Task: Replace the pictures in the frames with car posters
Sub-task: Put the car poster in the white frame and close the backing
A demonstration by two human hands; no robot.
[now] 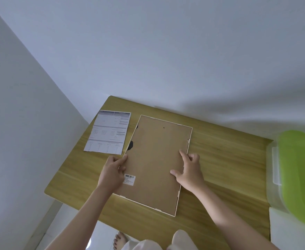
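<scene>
The wooden worktop (220,159) is set in a corner of white walls. A lidded plastic box (296,174) with a green lid is seen at its right edge. The picture frame (155,159) is laid face down at the centre, brown backing board uppermost, between the two hands. Its long axis is directed from near right to far left, slightly tilted. A printed sheet (109,132) is placed just left of the frame's far half. The frame's left edge is pinched by the left hand (112,173). The right hand (188,171) is curled round the right edge, thumb and forefinger pressed on the backing. A barcode label (129,179) is fixed near the left hand.
</scene>
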